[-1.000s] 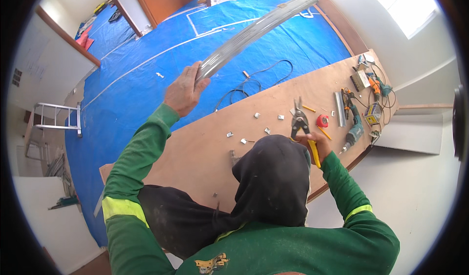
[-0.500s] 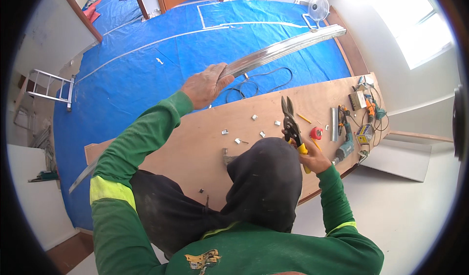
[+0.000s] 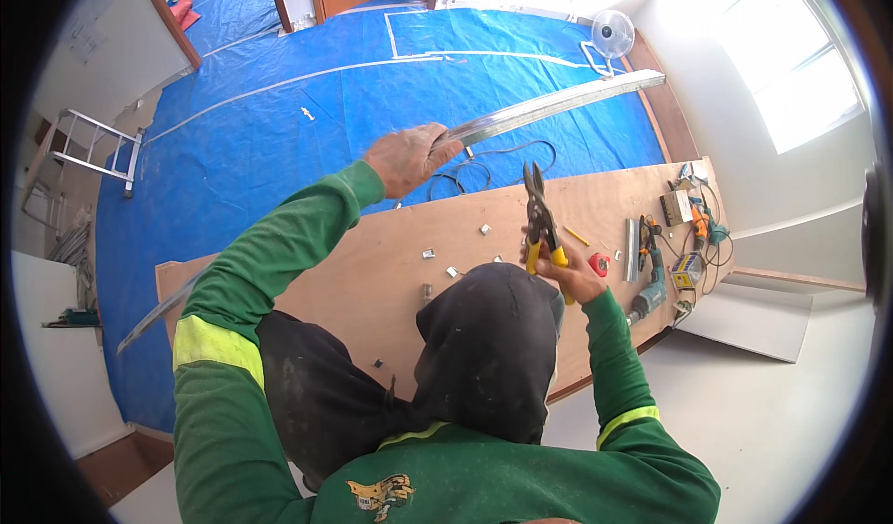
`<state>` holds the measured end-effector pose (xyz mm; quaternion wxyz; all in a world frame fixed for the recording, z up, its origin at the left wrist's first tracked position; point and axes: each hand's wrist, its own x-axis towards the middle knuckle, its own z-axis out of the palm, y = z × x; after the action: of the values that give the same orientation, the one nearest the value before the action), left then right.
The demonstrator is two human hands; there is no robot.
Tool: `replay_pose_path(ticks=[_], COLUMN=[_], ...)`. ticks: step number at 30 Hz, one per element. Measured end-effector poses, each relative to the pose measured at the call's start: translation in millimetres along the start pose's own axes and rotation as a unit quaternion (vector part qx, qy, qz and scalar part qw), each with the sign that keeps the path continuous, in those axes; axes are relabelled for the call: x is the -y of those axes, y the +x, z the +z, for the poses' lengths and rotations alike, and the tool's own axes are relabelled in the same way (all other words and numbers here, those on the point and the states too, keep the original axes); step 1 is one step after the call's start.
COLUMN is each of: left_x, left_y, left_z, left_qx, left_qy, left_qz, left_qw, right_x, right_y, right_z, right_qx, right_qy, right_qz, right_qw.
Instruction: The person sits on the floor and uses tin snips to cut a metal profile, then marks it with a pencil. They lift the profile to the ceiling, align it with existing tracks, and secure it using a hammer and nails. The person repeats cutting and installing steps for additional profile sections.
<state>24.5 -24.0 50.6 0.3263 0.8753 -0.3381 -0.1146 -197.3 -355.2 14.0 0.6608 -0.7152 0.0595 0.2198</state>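
My left hand (image 3: 407,161) is wrapped round a long, shiny metal channel (image 3: 558,107), which is held up over the blue sheet and slants toward the far right. My right hand (image 3: 581,280) grips a pair of tin snips (image 3: 538,210) by the yellow handles, dark blades pointing away from me, apart from the channel. Past my left elbow a thin metal length (image 3: 153,318) sticks out; whether it belongs to the same channel is hidden by my arm. Small metal pieces (image 3: 429,253) lie on the wooden board (image 3: 372,273) in front of my knees.
On the board's right are a red tape measure (image 3: 598,265), a pencil (image 3: 577,236), a drill (image 3: 651,291), a short metal piece (image 3: 633,250) and corded tools (image 3: 699,222). A fan (image 3: 612,36) stands far right, a ladder (image 3: 98,152) left. A cable (image 3: 507,152) loops on the blue sheet (image 3: 279,133).
The channel has turned in my left hand's grip and sits slightly lower at its far end. The snips have shifted a little left, with their handles looking wider apart.
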Motion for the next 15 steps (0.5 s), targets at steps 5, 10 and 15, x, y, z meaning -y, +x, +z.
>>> replay_pose_path(ticks=[5, 10, 15], left_x=[5, 4, 9], left_y=[1, 3, 3], left_z=[5, 4, 6], left_qx=[0.004, -0.002, -0.013], left_qy=[-0.010, -0.021, -0.008], left_qz=[-0.001, -0.003, 0.000], left_qw=[1.000, 1.000, 1.000], right_x=[-3, 19, 27], right_y=[37, 52, 64], right_z=[15, 48, 65], right_qx=[-0.053, -0.054, -0.063], right_qy=[-0.120, -0.188, -0.204], right_qz=[-0.046, -0.036, -0.059], right_qw=[0.990, 0.980, 0.975])
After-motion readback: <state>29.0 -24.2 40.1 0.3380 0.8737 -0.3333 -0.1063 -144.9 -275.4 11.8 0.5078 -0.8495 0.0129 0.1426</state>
